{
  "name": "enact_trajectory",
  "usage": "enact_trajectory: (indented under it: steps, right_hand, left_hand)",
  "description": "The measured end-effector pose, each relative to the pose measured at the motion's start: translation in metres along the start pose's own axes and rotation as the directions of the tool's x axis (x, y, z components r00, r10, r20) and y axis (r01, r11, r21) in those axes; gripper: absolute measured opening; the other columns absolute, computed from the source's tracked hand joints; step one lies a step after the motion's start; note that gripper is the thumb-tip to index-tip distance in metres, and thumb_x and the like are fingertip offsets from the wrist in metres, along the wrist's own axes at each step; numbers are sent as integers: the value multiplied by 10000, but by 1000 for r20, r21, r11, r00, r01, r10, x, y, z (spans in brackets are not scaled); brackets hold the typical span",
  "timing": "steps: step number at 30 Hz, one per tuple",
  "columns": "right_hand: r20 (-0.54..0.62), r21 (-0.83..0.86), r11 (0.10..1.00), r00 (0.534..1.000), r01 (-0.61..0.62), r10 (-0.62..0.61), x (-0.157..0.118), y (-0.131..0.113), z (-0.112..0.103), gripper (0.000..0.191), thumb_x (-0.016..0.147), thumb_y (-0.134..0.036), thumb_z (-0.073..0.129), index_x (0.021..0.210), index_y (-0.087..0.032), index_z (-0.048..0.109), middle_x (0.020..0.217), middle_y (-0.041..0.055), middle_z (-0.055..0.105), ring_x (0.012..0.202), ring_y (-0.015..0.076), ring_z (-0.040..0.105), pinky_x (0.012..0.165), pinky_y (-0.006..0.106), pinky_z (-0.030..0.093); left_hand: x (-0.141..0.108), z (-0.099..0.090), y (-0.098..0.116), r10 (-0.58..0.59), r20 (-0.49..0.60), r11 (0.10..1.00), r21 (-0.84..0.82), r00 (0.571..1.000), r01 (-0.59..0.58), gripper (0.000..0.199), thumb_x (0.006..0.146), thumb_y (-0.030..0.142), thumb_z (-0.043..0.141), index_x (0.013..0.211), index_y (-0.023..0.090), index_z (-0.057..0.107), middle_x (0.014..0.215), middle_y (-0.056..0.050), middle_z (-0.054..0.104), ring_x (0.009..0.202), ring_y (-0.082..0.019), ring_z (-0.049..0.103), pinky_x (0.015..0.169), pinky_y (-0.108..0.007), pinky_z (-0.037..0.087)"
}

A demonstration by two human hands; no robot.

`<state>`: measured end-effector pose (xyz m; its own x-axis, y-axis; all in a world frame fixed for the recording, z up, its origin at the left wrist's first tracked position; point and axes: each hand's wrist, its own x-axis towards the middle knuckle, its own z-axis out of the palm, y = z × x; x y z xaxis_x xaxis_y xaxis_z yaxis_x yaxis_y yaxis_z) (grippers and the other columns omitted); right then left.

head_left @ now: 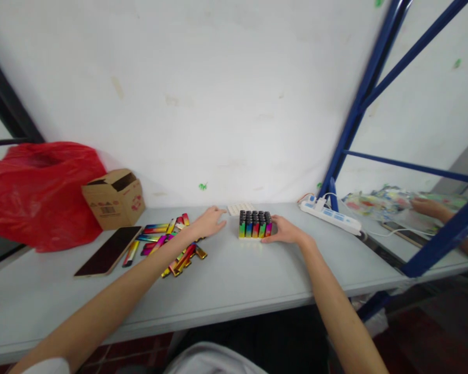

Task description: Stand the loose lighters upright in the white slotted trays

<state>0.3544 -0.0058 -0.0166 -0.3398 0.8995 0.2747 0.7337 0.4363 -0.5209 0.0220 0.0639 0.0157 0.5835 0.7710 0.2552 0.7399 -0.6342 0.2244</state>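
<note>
Rows of lighters (255, 223), black-topped with rainbow metallic bodies, stand upright in a white tray (250, 239) on the table. My right hand (284, 230) grips the right end of this block, thumb low at the front and fingers round the side and back. Left of the block, my left hand (210, 222) hovers with its fingers apart and nothing in them. Beside and partly under my left forearm lies a loose pile of shiny multicoloured lighters (187, 259). Behind the block lies a white tray with holes (237, 209), partly hidden.
At the left are a phone or tablet (109, 252), an open cardboard box (115, 202) and a red plastic bag (42, 192). A white power strip (331, 215) lies right, by a blue metal frame (356, 111). Beyond it, another person's hand (431, 208) touches plastic-wrapped items.
</note>
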Motion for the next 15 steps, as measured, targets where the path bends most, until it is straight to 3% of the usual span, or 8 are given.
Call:
enact_trajectory:
  steps: [4,7,10,15]
  right_hand:
    - [-54,-93,991,994,-100,96,-5,25,-7,696,652,-631,908,1152,-160,798,1196,145,768,1110,370,694,1026,488,546]
    - [-120,-209,955,975,-211,189,-10,39,-11,714,675,-691,869,1140,-153,795,1184,164,766,1102,375,704,987,451,557]
    - [-193,-299,903,947,-308,259,-11,48,-12,661,732,-721,818,1069,-153,791,1116,181,771,1044,373,714,917,421,561]
    - [-250,-320,872,921,-371,300,-2,54,-4,613,777,-695,801,1046,-146,765,1042,183,767,983,359,701,859,402,543]
  left_hand:
    - [32,16,16,-87,146,985,159,985,64,585,1003,438,534,1524,172,533,1437,-261,588,1309,-404,612,1062,-509,490]
    - [40,23,20,-96,189,982,179,977,61,543,1025,460,501,1463,144,559,1345,-265,640,1230,-397,659,990,-480,526]
    - [28,22,19,-66,187,983,180,980,32,439,1043,385,466,1396,147,571,1268,-230,682,1176,-351,680,964,-434,530]
    - [-24,5,28,59,223,979,177,973,-100,270,1031,324,489,1221,193,628,1156,-159,707,1097,-315,686,944,-416,528]
